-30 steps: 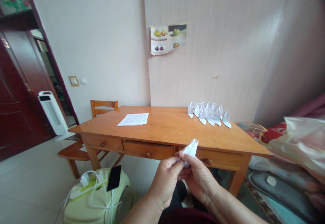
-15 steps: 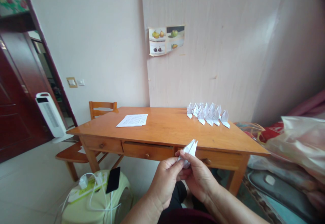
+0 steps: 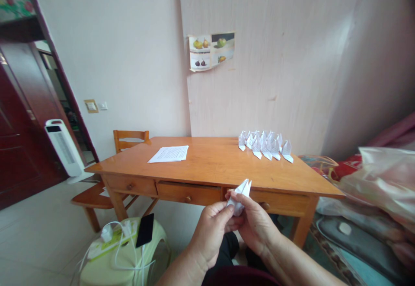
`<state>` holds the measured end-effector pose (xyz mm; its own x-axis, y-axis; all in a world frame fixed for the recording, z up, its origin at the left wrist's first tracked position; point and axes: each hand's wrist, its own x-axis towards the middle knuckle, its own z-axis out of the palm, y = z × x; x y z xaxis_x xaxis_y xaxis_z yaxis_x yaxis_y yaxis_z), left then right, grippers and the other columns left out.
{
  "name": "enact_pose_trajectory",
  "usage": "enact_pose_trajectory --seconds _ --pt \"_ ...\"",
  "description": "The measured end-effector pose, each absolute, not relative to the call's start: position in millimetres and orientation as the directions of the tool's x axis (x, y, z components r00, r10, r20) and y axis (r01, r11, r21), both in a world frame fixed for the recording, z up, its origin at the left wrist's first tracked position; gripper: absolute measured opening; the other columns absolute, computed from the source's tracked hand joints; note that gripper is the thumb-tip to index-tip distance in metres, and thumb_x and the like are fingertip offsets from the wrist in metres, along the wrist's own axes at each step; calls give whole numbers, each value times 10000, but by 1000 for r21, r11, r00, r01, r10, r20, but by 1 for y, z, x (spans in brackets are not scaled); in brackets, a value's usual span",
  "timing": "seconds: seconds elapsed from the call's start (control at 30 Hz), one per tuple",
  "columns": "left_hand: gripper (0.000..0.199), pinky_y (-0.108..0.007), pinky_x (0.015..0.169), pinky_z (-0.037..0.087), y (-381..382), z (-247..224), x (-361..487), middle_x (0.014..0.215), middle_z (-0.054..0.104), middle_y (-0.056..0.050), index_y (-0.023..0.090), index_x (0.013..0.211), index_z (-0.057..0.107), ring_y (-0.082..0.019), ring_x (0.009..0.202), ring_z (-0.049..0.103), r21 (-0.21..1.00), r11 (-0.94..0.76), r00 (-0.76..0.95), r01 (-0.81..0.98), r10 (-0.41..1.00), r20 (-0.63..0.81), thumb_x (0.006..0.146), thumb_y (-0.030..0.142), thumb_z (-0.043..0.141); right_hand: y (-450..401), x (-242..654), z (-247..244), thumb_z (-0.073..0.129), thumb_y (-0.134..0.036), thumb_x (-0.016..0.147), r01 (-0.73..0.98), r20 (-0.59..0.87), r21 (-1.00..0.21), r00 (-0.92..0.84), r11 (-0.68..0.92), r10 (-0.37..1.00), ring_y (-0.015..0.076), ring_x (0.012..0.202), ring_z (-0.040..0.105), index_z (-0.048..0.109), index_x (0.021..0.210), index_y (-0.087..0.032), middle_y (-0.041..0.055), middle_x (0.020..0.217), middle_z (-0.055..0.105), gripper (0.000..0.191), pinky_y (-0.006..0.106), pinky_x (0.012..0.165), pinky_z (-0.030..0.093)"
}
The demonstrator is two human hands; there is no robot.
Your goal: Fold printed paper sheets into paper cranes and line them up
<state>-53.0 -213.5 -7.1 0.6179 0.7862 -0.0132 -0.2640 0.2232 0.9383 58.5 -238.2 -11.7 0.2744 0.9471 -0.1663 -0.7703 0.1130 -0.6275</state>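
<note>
Head view: two bare hands are meeting over the lap, just before the near edge of the wooden table (image 3: pixel 207 171).
Left hand: this left hand (image 3: pixel 210 225) is pinching the paper's lower-left part, thumb and fingers clamped on it.
Right hand: this right hand (image 3: pixel 257 227) is clamping the same paper from its other side, thumb lying across the face; fingers behind are partly hiding.
Folded paper: the white folded paper (image 3: pixel 243 188) is sitting between both hands, in front of the table's right half, points tilting up and away.
Risk, paper: thumbs pressing unevenly could be skewing a crease, I judge; pulling both ways could tear thin layers.
Risk, grip: one hand loosening early could let the folds spring apart or drop the piece short of the table.
Stool: the pale green stool (image 3: pixel 97 273) is standing before the table's left part, carrying a power strip (image 3: pixel 112 242) and a phone (image 3: pixel 145 230).
Printed sheets: the printed sheets (image 3: pixel 168 154) are lying flat on the table's left half.
Paper cluster: the finished-looking folded pieces (image 3: pixel 267 146) are standing close together at the table's far right; a bump to the table could topple some.
Picture sheet: the fruit picture sheet (image 3: pixel 212 52) is hanging on the wall behind the table.
</note>
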Motion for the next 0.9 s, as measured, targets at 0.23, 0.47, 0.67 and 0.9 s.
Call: enact_pose_trajectory --seconds 0.23,0.47,0.67,0.9 --pt "390 -331 784 519 -213 -6 -58 954 750 -143 102 1066 737 -223 818 704 947 196 619 -254 785 4 856 429 705 -236 57 -12 816 -279 707 -781 -162 -615 262 111 951 146 674 600 753 801 -174 19 805 727 155 250 611 448" --pt "376 -313 794 509 -212 -9 -71 947 748 -134 100 1052 732 -213 839 702 960 184 606 -211 795 -19 871 427 687 -228 60 -5 812 -278 704 -772 -134 -617 295 153 946 171 763 614 761 811 -200 20 858 736 142 274 689 464" --pt "370 -314 796 525 -206 -13 -88 1051 740 -170 92 1067 702 -242 902 719 930 250 545 -269 836 -67 852 393 722 -219 79 15 783 -406 757 -721 -89 -658 360 217 929 201 862 610 766 914 -241 17 974 742 229 304 713 438" --pt "269 -303 785 555 -194 -5 -103 1031 748 -170 102 1020 680 -228 887 730 803 373 469 -465 873 -134 813 244 776 -221 54 -13 710 -495 810 -504 -12 -857 236 112 972 256 1012 593 768 969 -219 76 1065 731 324 364 830 415"
